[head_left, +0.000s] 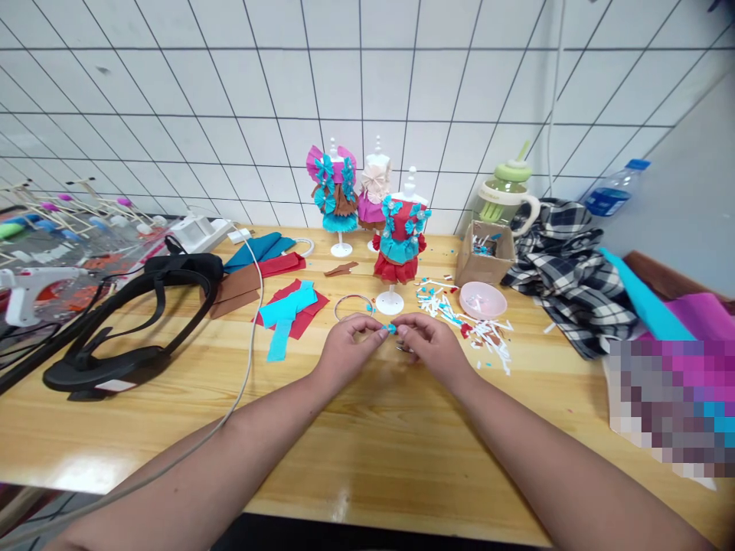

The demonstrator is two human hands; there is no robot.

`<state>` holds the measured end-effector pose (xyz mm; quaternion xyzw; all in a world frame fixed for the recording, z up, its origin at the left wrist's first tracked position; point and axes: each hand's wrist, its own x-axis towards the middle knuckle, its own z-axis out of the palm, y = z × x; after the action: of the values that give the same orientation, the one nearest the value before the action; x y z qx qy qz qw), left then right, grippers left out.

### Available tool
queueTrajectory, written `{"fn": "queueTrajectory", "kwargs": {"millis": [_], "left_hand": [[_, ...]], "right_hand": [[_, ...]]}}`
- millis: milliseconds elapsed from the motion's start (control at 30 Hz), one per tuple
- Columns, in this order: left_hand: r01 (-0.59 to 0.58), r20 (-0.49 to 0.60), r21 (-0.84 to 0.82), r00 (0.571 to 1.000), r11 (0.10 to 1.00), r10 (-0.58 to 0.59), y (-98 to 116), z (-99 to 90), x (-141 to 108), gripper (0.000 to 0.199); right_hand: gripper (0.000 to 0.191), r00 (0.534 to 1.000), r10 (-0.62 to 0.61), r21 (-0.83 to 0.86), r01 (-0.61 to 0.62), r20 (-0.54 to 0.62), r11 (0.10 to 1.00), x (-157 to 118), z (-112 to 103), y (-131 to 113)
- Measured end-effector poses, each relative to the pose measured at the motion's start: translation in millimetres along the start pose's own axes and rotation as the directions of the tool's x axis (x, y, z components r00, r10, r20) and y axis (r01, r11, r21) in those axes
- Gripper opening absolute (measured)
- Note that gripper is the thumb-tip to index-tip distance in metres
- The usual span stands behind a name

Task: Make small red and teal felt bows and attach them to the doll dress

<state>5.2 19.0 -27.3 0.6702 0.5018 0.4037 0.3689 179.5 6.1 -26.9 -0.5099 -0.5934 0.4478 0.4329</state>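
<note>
Between my two hands, a small blue paper piece (pixel 392 329) is pinched just in front of the white base of the nearest mannequin. My left hand (pixel 354 342) grips its left side with thumb and finger. From the right, my right hand (pixel 428 342) holds the same piece, and something metallic shows under its fingers. The nearest mannequin (pixel 402 229) wears a red and blue crepe-paper dress with small blue bows. Behind my left hand lies a thin ring (pixel 353 306). Blue paper strips (pixel 290 310) rest crossed on red paper (pixel 313 317) to the left.
Two more dressed mannequins (pixel 338 191) stand by the wall. On the right are white paper scraps (pixel 488 340), a pink bowl (pixel 483 301), a cardboard box (pixel 486 260) and a green-lidded jug (pixel 505 195). Black headgear (pixel 138 356), a cable (pixel 251 356) and a glue gun (pixel 40 291) are left.
</note>
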Motion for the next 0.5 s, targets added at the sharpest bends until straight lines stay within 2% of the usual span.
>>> {"fn": "queueTrajectory", "kwargs": {"millis": [67,167,333,500], "left_hand": [[-0.006,0.016,0.018,1.0,1.0,0.005,0.2,0.6,0.3,0.018],[0.001,0.032,0.022,0.999,1.0,-0.002,1.7,0.9,0.5,0.017],[0.04,0.063,0.006,0.997,0.999,-0.041,6.6,0.7,0.0,0.023],[0.03,0.031,0.023,0.999,0.999,-0.031,8.4,0.7,-1.0,0.019]], "right_hand": [[0.026,0.994,0.096,0.075,-0.1,0.047,0.992,1.9,1.3,0.8],[0.025,0.988,0.148,0.102,-0.151,0.035,0.983,3.4,1.9,2.6],[0.02,0.991,0.093,-0.045,-0.097,-0.092,0.994,-0.6,4.9,1.2],[0.02,0.994,0.05,-0.088,-0.058,-0.097,0.994,-5.7,9.1,-3.5]]}}
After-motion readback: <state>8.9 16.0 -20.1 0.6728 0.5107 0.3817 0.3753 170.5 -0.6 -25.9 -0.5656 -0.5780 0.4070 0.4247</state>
